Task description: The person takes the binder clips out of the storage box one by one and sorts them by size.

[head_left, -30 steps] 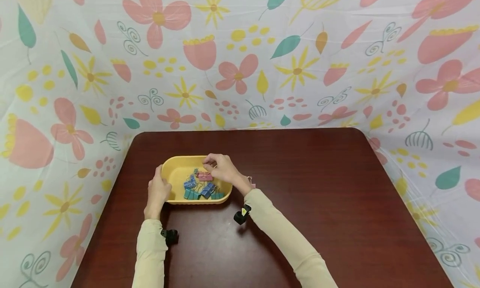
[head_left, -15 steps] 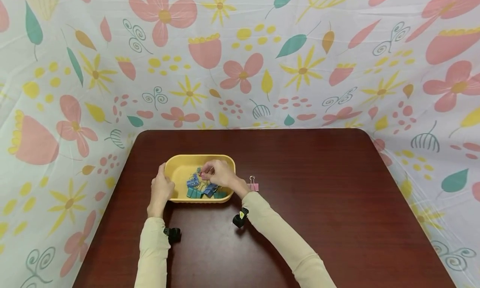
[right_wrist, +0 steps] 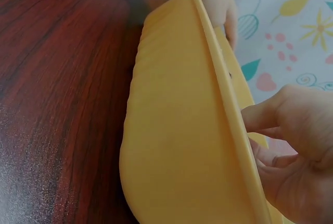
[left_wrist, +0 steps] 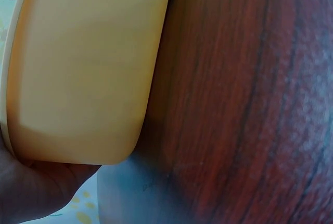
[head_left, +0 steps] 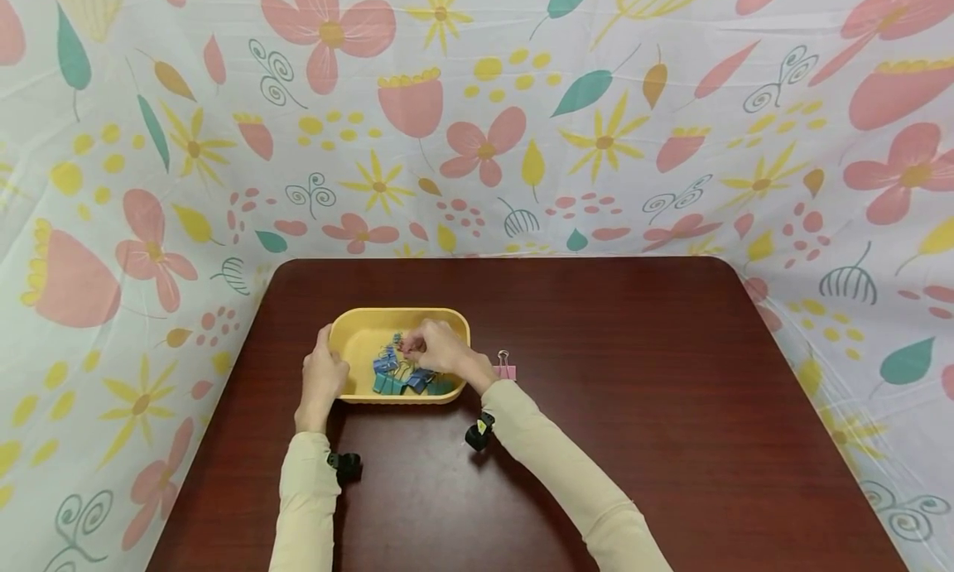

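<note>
My left hand [head_left: 322,379] grips the left end of a yellow plastic tray [head_left: 358,314], its thumb over the rim. In the left wrist view only part of that hand [left_wrist: 39,190] shows, under the tray's end. Inside the tray, my right hand [head_left: 440,348] pinches a pink binder clip [head_left: 407,346], mostly covered by the fingers. Blue binder clips [head_left: 385,362] and teal binder clips [head_left: 388,383] lie close around it on the tray floor. In the right wrist view the right hand [right_wrist: 296,146] reaches over the rim with curled fingers, the fingertips hidden behind the tray wall.
Another pink binder clip [head_left: 505,372] lies on the dark wooden table [head_left: 633,390] just right of the tray, beside the right forearm. A flower-patterned cloth [head_left: 477,100] hangs behind the table and along its sides.
My right hand has come down from above the tray's far side onto the pink clip inside and curled its fingers on it. My left hand keeps its grip on the tray.
</note>
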A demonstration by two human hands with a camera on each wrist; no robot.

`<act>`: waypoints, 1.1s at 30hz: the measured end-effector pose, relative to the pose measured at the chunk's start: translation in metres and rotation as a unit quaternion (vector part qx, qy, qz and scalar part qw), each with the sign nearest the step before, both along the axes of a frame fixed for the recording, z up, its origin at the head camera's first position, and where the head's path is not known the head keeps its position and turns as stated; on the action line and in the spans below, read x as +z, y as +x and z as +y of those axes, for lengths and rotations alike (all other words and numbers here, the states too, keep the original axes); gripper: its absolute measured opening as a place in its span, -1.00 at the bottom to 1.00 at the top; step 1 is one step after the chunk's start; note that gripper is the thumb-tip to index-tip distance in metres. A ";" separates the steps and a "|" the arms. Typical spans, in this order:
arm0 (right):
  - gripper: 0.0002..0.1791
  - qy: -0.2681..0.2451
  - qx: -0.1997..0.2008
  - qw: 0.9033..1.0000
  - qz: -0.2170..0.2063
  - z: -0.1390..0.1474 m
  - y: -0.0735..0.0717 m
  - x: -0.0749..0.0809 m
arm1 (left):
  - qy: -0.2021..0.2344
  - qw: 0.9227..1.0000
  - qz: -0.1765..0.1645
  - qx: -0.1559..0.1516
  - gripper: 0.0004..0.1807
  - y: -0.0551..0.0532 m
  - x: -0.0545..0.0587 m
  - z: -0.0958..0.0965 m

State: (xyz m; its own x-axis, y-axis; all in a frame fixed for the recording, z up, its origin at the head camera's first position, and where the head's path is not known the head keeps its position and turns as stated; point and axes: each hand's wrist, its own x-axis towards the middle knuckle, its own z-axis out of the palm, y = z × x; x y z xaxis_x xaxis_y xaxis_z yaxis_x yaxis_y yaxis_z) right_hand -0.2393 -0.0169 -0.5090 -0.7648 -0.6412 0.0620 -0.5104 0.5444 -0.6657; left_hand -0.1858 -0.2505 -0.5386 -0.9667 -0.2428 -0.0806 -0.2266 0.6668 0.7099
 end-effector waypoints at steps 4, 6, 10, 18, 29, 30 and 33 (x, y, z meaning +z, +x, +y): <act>-0.89 0.005 -0.005 1.000 -0.010 0.000 0.001 0.001 | -0.001 1.000 -0.004 0.002 -0.34 0.001 -0.002 -0.001; -0.89 0.001 -0.004 1.000 -0.014 0.000 0.001 0.002 | -0.002 1.000 0.000 0.005 -0.35 0.001 -0.002 -0.001; -0.92 0.004 -0.006 1.000 -0.010 0.002 -0.001 0.003 | 0.002 1.000 0.002 0.007 -0.34 0.001 -0.003 -0.002; -0.94 0.019 -0.023 1.000 -0.004 0.010 -0.005 0.008 | 0.002 1.000 0.001 0.007 -0.35 0.001 -0.005 -0.002; -0.94 0.010 -0.041 0.999 0.011 0.009 -0.008 0.012 | 0.008 1.000 0.012 0.007 -0.37 -0.001 -0.003 -0.002; -0.92 0.008 -0.039 0.999 0.007 0.009 -0.008 0.013 | 0.008 1.000 0.012 0.006 -0.37 -0.001 -0.003 -0.002; -0.87 0.007 -0.034 0.999 0.012 0.009 -0.009 0.014 | 0.010 1.000 0.011 0.004 -0.37 -0.001 -0.002 -0.001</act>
